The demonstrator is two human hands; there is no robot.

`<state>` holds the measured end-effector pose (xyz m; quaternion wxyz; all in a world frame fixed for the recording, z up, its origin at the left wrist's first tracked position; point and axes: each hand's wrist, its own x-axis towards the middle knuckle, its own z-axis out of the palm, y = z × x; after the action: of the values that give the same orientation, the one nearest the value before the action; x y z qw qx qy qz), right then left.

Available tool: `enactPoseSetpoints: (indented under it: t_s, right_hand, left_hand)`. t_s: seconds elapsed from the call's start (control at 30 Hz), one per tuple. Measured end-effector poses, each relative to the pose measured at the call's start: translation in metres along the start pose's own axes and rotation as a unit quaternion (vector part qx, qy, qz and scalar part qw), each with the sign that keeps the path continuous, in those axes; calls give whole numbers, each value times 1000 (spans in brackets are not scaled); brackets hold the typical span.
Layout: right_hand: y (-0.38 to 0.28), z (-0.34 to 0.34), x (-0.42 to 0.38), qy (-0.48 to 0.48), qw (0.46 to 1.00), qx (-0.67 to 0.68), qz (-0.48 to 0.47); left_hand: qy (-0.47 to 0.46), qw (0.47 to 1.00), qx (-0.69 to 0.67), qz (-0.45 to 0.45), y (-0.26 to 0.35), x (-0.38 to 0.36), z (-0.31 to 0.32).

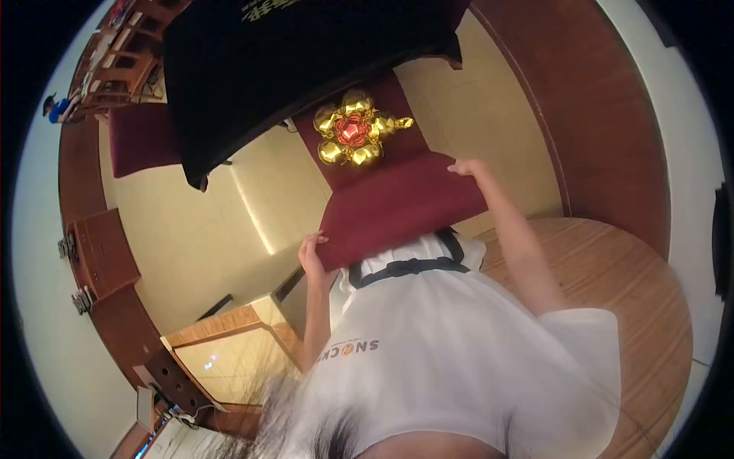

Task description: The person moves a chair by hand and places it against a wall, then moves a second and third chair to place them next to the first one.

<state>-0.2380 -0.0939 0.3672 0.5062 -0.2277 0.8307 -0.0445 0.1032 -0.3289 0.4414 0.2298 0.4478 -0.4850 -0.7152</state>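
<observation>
My left hand (312,254) is closed on the near left corner of a maroon cloth (405,200). At its right corner, my right hand (468,168) grips the edge between thumb and fingers. The cloth is stretched between both hands in front of my waist. Beyond a fold line it continues as a flat maroon strip away from me. On that farther part lies a flower-shaped foil balloon (353,130), gold around a red centre. What supports the cloth underneath is hidden.
A black-covered table (260,69) stands ahead, with another maroon piece (141,138) at its left. A round wooden table (596,283) is close on my right. At left are a wood-edged table (237,356) and a brown cabinet (105,252). A person in blue (57,111) is far left.
</observation>
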Motion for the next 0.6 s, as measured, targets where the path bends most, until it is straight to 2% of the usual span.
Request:
enactPoseSetpoints:
  t_s: [0.1, 0.17, 0.2, 0.23, 0.33, 0.4, 0.43, 0.47, 0.53, 0.6]
  right_hand:
    - [3, 12, -5, 51, 997, -36, -44]
    - [-1, 9, -13, 53, 998, -34, -32]
    - [-4, 7, -14, 56, 998, -29, -19]
    - [4, 16, 5, 54, 998, -32, -21]
    - [71, 42, 88, 135, 990, 19, -26]
    - [102, 60, 126, 219, 961, 160, -60]
    - [113, 63, 137, 235, 957, 161, -52]
    - [121, 64, 138, 257, 948, 181, -44]
    - [118, 67, 124, 250, 949, 187, -51]
    - [101, 33, 86, 220, 969, 103, 29]
  left_hand:
    - [1, 1000, 6, 6, 8, -9, -5]
    - [3, 1000, 7, 21, 9, -3, -3]
    - [-6, 998, 49, 36, 4, 9, -7]
    - [-2, 998, 47, 36, -4, 19, -9]
    - [-85, 993, 51, 64, -44, 96, 23]
    - [-142, 985, 65, 78, -67, 141, 44]
    - [-158, 982, 59, 82, -78, 163, 55]
    - [-192, 976, 60, 88, -85, 184, 68]
    - [-200, 976, 50, 63, -91, 184, 60]
    - [-195, 977, 66, 50, -73, 171, 72]
